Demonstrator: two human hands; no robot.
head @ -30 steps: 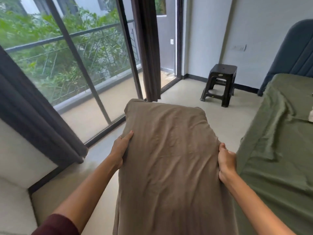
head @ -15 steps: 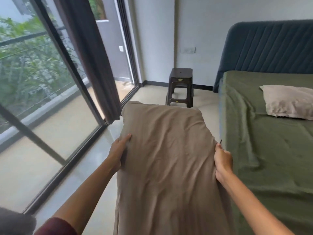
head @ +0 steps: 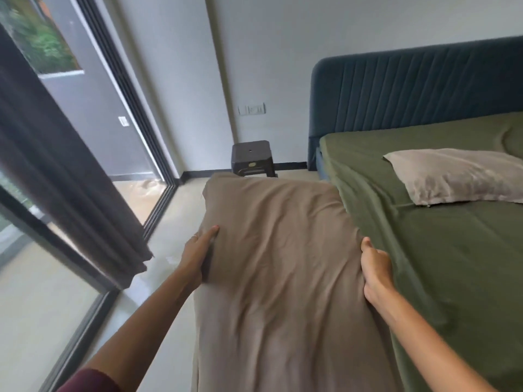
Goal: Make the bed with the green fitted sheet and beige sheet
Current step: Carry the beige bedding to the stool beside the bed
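The left hand (head: 199, 251) is gripping the left edge of a brown-beige pillow (head: 278, 267), its thumb lying along the top face and pointing forward while the other fingers are going under the edge, out of sight. The right hand (head: 376, 268) is clasping the opposite edge, thumb up on top and fingers curling round the side. Between the two hands the pillow is being held out lengthwise in front of the person, its far end reaching toward the stool and its near end running out of the bottom of the view; its cover is lying in soft creases.

To the right, the green fitted sheet (head: 452, 250) is covering the mattress, stretched over the near corner with diagonal wrinkles trailing down the side. The right edge of the held pillow is overlapping the bed's side in the view. A second, paler pillow (head: 458, 175) is lying flat on the green sheet near the blue padded headboard (head: 410, 86), which is standing against the white wall.

Beyond the held pillow, a dark plastic stool (head: 251, 157) is standing on the pale floor, close to the wall below a switch plate (head: 252, 109). On the left, a dark curtain (head: 56, 176) is hanging in front of the glass sliding door (head: 135, 114).
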